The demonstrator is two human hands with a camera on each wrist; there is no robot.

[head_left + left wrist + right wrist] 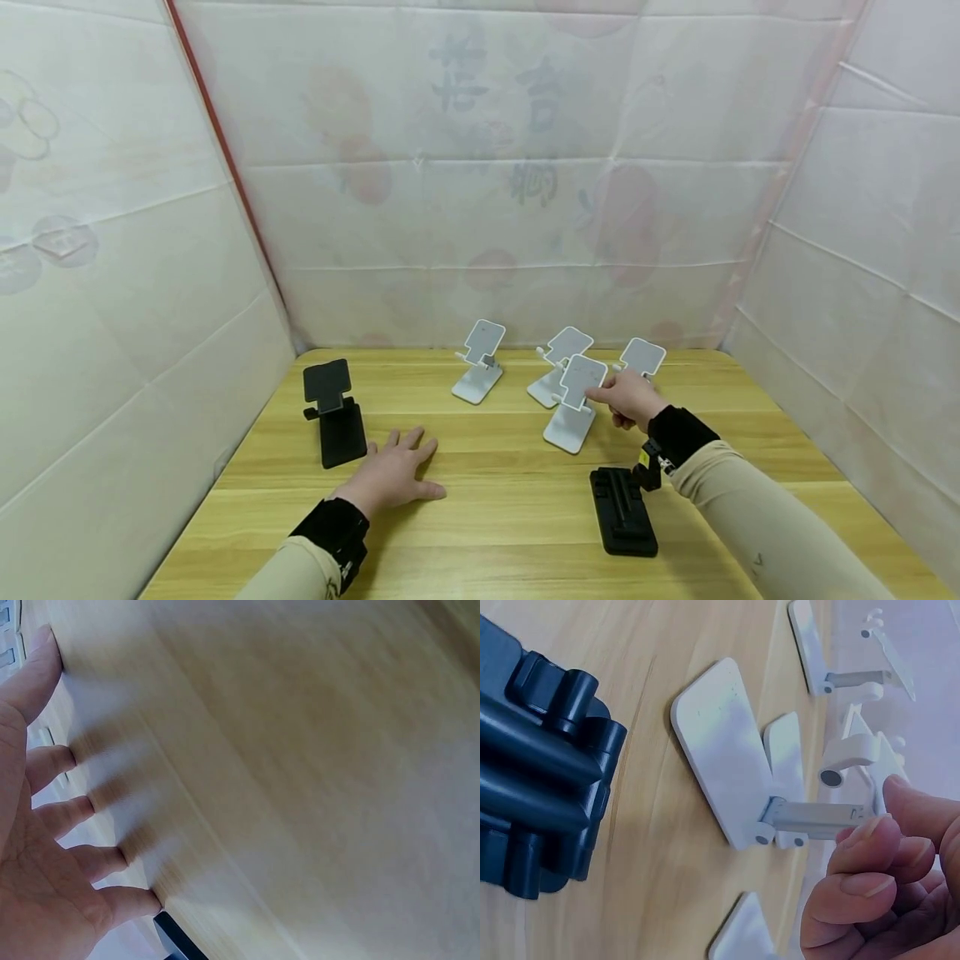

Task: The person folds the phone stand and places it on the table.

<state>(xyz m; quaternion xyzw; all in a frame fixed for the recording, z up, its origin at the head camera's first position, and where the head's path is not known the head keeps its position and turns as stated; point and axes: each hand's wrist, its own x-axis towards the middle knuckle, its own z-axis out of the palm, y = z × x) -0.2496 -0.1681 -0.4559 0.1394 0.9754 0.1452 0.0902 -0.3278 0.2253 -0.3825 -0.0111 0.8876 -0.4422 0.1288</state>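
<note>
White plate [582, 383], pinched at its right edge! Right hand [632, 398] has thumb and fingers on the nearest white phone stand [570, 429], in front of three more white phone stands [477, 383]. The head view hides the support; the right wrist view delivers it, a hinged stem [810, 815]. Closer in, a folded black phone stand [624, 511]. Left hand [393, 475], fingers spread on the wooden table [480, 542]; its wrist view adds the palm [45, 900], little finger just beside the opened black phone stand [343, 433].
</note>
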